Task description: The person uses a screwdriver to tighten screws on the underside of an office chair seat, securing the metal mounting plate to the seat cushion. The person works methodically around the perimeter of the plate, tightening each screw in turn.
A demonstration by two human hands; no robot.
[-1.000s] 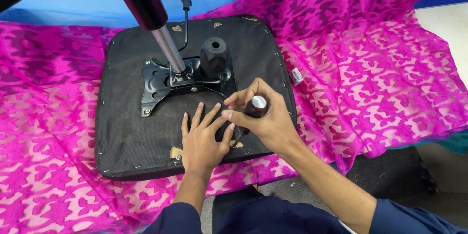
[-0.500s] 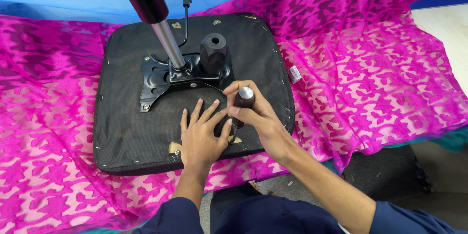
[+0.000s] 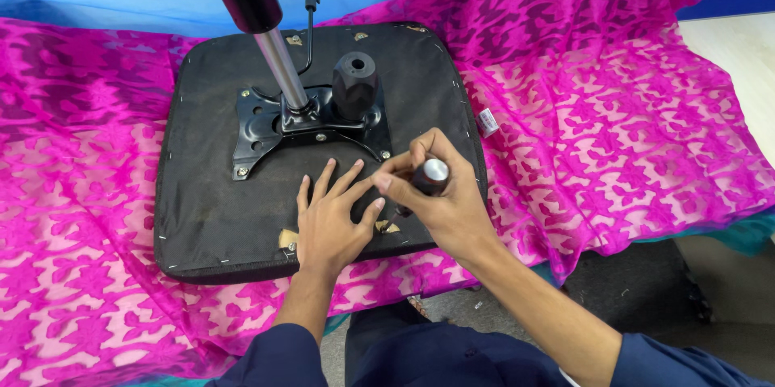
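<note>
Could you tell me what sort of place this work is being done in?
Probably a furniture repair or assembly bench: an upturned chair seat with its metal mechanism plate lies on a pink patterned cloth.

Black chair seat underside (image 3: 210,209); black metal mounting plate (image 3: 266,125); magenta cloth (image 3: 613,112) with lighter pink floral pattern; navy sleeves (image 3: 266,359).

dark navy sleeves – both pushed up – bare forearms.
</note>
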